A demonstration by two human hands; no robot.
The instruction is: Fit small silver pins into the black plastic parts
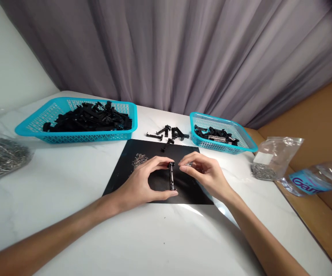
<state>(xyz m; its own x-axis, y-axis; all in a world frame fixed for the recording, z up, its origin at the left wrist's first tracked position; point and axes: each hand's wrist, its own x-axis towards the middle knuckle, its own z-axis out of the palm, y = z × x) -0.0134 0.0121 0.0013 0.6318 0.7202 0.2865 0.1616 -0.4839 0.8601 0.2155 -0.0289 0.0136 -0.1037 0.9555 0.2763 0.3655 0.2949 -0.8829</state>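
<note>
My left hand grips a narrow black plastic part by its two ends, between the thumb below and the fingers above. The part stands lengthwise over a black mat. Just right of it is my right hand, thumb and index fingertips pinched together; anything between them is too small to make out. A pile of small silvery metal pieces lies on the mat beyond my left hand. More small metal pieces lie partly hidden behind my right fingers.
Loose black parts lie beyond the mat. A blue basket full of black parts stands at left, a smaller blue basket at right. Bags of metal pieces flank the table; a plastic bottle lies far right.
</note>
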